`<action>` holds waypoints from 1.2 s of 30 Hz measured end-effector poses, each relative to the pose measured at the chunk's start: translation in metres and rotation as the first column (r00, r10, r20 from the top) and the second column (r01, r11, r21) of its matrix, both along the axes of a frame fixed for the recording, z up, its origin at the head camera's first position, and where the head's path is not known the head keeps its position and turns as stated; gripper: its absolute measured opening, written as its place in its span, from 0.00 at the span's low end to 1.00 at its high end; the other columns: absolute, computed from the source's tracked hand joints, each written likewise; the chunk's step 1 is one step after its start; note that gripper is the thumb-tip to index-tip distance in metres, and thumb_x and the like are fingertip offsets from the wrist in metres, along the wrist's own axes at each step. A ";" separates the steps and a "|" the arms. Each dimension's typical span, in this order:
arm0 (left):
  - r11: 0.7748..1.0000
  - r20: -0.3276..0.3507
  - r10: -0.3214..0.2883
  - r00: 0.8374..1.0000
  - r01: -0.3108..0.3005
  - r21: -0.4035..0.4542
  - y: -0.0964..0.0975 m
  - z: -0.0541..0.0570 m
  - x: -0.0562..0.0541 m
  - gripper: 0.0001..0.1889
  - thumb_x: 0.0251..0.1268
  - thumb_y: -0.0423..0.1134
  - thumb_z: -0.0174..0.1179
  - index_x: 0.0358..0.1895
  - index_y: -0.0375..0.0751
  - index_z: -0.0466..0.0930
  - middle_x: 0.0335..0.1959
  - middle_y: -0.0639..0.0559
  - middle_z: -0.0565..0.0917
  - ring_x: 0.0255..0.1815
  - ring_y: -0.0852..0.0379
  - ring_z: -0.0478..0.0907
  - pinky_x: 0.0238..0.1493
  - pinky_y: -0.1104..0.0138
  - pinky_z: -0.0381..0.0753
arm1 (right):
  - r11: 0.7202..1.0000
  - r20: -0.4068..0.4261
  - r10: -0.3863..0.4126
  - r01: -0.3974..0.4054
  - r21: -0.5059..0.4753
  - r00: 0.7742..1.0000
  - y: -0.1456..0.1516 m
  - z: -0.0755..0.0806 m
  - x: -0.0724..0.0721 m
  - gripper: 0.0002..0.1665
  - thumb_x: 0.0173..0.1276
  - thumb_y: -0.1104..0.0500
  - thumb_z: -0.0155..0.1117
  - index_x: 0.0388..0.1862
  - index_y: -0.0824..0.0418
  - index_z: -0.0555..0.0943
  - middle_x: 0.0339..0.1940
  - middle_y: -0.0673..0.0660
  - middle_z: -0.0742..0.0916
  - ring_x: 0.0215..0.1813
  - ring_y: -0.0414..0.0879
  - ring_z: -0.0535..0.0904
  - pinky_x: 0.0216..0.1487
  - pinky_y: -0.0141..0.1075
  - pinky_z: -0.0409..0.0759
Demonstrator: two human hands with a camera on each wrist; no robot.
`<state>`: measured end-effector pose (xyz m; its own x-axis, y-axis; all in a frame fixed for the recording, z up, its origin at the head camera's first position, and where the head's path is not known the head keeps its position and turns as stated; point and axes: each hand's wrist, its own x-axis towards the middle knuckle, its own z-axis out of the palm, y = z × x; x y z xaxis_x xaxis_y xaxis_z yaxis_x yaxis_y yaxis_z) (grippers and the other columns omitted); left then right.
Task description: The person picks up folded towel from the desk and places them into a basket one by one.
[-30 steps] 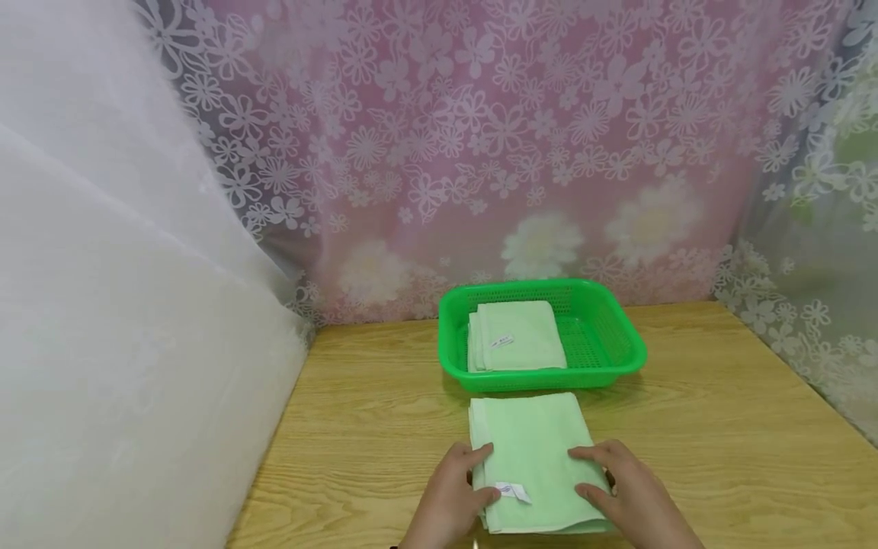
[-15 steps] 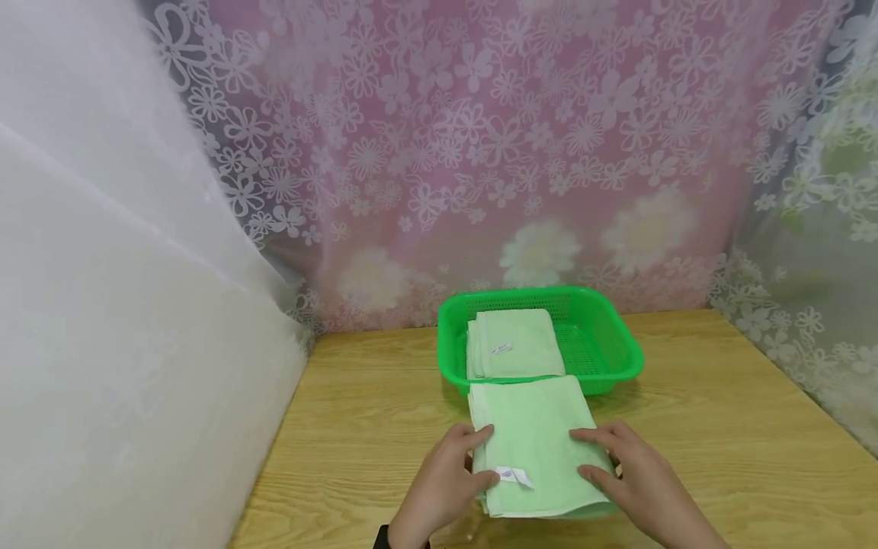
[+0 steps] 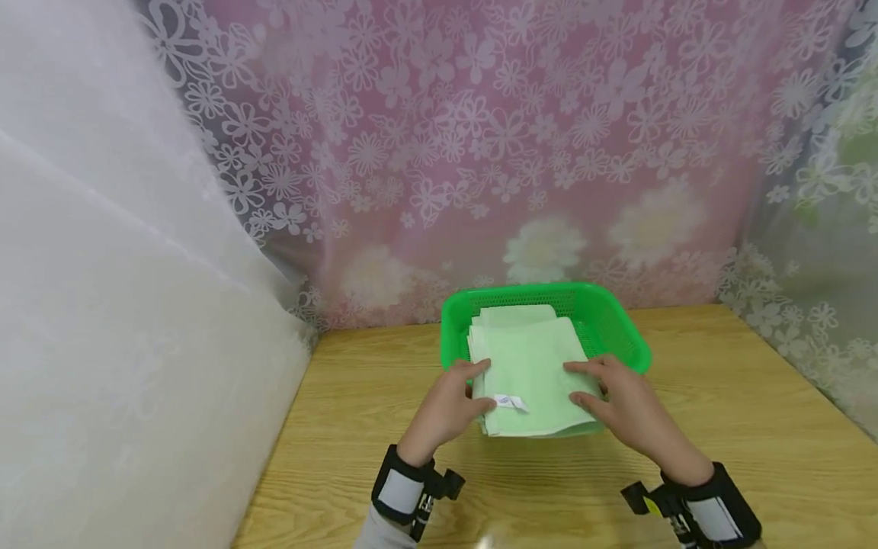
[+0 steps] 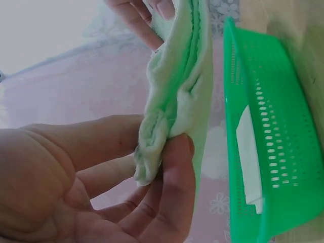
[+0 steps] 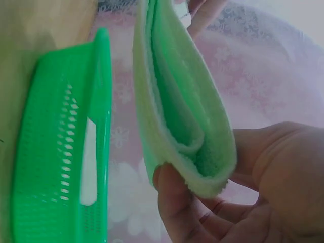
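Observation:
A folded pale green towel [image 3: 531, 366] with a small white tag is held level between my two hands, raised over the front part of a green plastic basket [image 3: 620, 335]. My left hand [image 3: 449, 404] pinches its left edge, thumb on top and fingers beneath; the left wrist view shows the stacked layers of the towel [image 4: 177, 91] in that grip. On the opposite edge my right hand [image 3: 624, 400] pinches the rounded fold, clear in the right wrist view on the towel [image 5: 182, 116]. Another folded pale green towel [image 3: 517, 313] lies in the basket, mostly hidden under the held one.
The basket stands on a wood-grain table [image 3: 357, 427], close to a pink floral curtain [image 3: 439, 152] at the back. White sheeting [image 3: 137, 305] hangs along the left side, and a floral curtain [image 3: 816, 305] borders the right.
Both hands have lifted the folded towel off the table and carried it forward, from in front of the basket to over its front rim. The basket and the towel inside stay put.

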<state>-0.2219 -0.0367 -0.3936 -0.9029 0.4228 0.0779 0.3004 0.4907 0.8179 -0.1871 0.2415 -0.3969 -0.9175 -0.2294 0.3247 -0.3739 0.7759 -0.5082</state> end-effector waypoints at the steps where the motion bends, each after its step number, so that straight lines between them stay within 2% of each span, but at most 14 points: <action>1: 1.000 0.009 0.000 1.000 0.000 0.006 0.001 0.003 -0.008 0.34 0.71 0.30 0.67 0.78 0.36 0.68 0.73 0.32 0.71 0.38 0.56 0.76 0.34 0.69 0.77 | 1.000 0.000 0.009 -0.009 0.004 1.000 0.001 0.005 -0.008 0.27 0.68 0.62 0.74 0.66 0.64 0.83 0.50 0.63 0.84 0.33 0.40 0.67 0.31 0.31 0.67; 4: 0.999 0.046 -0.004 0.999 0.002 0.039 0.004 0.015 -0.034 0.34 0.73 0.30 0.65 0.80 0.39 0.66 0.77 0.33 0.67 0.29 0.58 0.70 0.30 0.68 0.73 | 1.000 0.001 0.031 -0.031 0.000 1.000 0.002 0.019 -0.034 0.27 0.71 0.63 0.72 0.68 0.67 0.81 0.50 0.66 0.82 0.31 0.43 0.65 0.30 0.32 0.65; 7: 0.997 0.066 -0.018 0.998 0.013 0.078 0.006 0.024 -0.059 0.34 0.74 0.29 0.63 0.81 0.39 0.64 0.81 0.34 0.63 0.19 0.59 0.58 0.27 0.68 0.66 | 1.000 -0.011 0.027 -0.027 0.008 1.000 0.003 0.031 -0.056 0.28 0.72 0.63 0.71 0.70 0.67 0.80 0.51 0.69 0.82 0.29 0.44 0.65 0.30 0.34 0.64; 9: 0.997 0.060 -0.020 0.998 0.015 0.081 0.007 0.028 -0.072 0.34 0.74 0.28 0.62 0.80 0.38 0.65 0.83 0.34 0.61 0.17 0.60 0.53 0.26 0.68 0.64 | 1.000 -0.008 0.024 -0.024 0.012 1.000 0.004 0.036 -0.068 0.29 0.73 0.63 0.70 0.71 0.67 0.79 0.53 0.70 0.82 0.29 0.45 0.65 0.31 0.35 0.64; 12: 0.998 0.056 -0.009 0.998 0.006 0.062 0.008 0.029 -0.086 0.33 0.73 0.28 0.62 0.80 0.37 0.66 0.84 0.34 0.59 0.16 0.60 0.51 0.26 0.68 0.62 | 1.000 0.013 0.022 -0.022 0.018 1.000 0.004 0.038 -0.082 0.29 0.73 0.62 0.70 0.71 0.66 0.78 0.54 0.70 0.81 0.27 0.45 0.65 0.30 0.35 0.65; 15: 0.999 0.062 0.013 0.998 -0.015 0.037 0.008 0.024 -0.095 0.33 0.73 0.28 0.63 0.79 0.38 0.67 0.84 0.34 0.59 0.16 0.61 0.51 0.25 0.69 0.63 | 0.999 0.038 0.029 -0.029 0.014 0.999 0.003 0.034 -0.091 0.29 0.74 0.62 0.69 0.72 0.67 0.78 0.55 0.70 0.81 0.25 0.45 0.65 0.29 0.35 0.65; 20: 1.000 0.054 0.020 0.998 -0.021 0.019 0.013 0.009 -0.103 0.33 0.71 0.25 0.63 0.79 0.34 0.67 0.83 0.35 0.63 0.16 0.60 0.52 0.24 0.70 0.62 | 0.999 0.060 0.029 -0.030 0.012 0.998 0.002 0.020 -0.101 0.28 0.73 0.64 0.69 0.70 0.69 0.79 0.56 0.73 0.82 0.24 0.45 0.64 0.29 0.34 0.66; 22: 1.000 0.032 0.026 0.999 -0.026 -0.001 0.016 0.003 -0.106 0.33 0.71 0.24 0.63 0.78 0.33 0.67 0.82 0.35 0.65 0.24 0.58 0.62 0.25 0.69 0.63 | 1.000 0.067 0.021 -0.022 0.011 0.997 0.002 0.014 -0.104 0.28 0.73 0.64 0.69 0.71 0.69 0.78 0.58 0.74 0.81 0.24 0.45 0.65 0.29 0.35 0.66; 24: 0.999 0.006 0.037 0.999 -0.037 -0.025 0.019 -0.001 -0.108 0.33 0.70 0.24 0.62 0.78 0.33 0.68 0.81 0.34 0.66 0.39 0.52 0.74 0.28 0.68 0.65 | 1.000 0.072 0.012 -0.012 0.008 0.997 0.002 0.007 -0.108 0.29 0.73 0.64 0.68 0.71 0.70 0.78 0.60 0.75 0.80 0.25 0.45 0.65 0.29 0.36 0.66; 27: 0.996 -0.026 0.059 0.998 -0.061 -0.060 0.026 -0.010 -0.115 0.32 0.69 0.23 0.63 0.77 0.33 0.69 0.80 0.33 0.67 0.59 0.45 0.72 0.30 0.67 0.67 | 1.000 0.071 -0.002 0.002 0.008 0.997 0.002 -0.006 -0.117 0.29 0.73 0.65 0.67 0.71 0.71 0.77 0.61 0.78 0.80 0.29 0.49 0.70 0.30 0.37 0.68; 29: 0.994 -0.041 0.072 0.997 -0.075 -0.076 0.029 -0.017 -0.120 0.32 0.68 0.22 0.62 0.76 0.33 0.70 0.79 0.31 0.68 0.57 0.42 0.74 0.31 0.67 0.67 | 1.000 0.062 -0.008 0.007 0.018 0.998 0.001 -0.014 -0.124 0.29 0.73 0.66 0.67 0.71 0.72 0.77 0.61 0.78 0.80 0.35 0.52 0.74 0.32 0.37 0.68; 32: 0.989 -0.071 0.097 0.993 -0.104 -0.106 0.033 -0.025 -0.127 0.33 0.67 0.21 0.62 0.76 0.33 0.71 0.77 0.30 0.69 0.51 0.44 0.75 0.30 0.67 0.66 | 0.999 0.047 -0.012 0.010 0.033 0.999 -0.001 -0.026 -0.132 0.29 0.72 0.67 0.68 0.70 0.72 0.77 0.60 0.78 0.81 0.44 0.57 0.78 0.34 0.39 0.70; 34: 0.985 -0.095 0.113 0.989 -0.124 -0.122 0.036 -0.030 -0.130 0.33 0.65 0.19 0.61 0.75 0.33 0.72 0.75 0.30 0.71 0.53 0.44 0.77 0.30 0.68 0.65 | 0.999 0.036 -0.013 0.012 0.042 0.999 -0.003 -0.032 -0.136 0.29 0.72 0.68 0.68 0.70 0.72 0.77 0.59 0.77 0.82 0.46 0.59 0.80 0.36 0.40 0.74; 36: 0.979 -0.113 0.128 0.985 -0.144 -0.142 0.039 -0.036 -0.132 0.34 0.63 0.17 0.60 0.75 0.33 0.73 0.74 0.30 0.72 0.59 0.43 0.78 0.28 0.69 0.64 | 0.999 0.028 -0.015 0.014 0.043 1.000 -0.005 -0.037 -0.139 0.29 0.71 0.68 0.67 0.70 0.72 0.77 0.58 0.77 0.82 0.48 0.62 0.81 0.38 0.45 0.77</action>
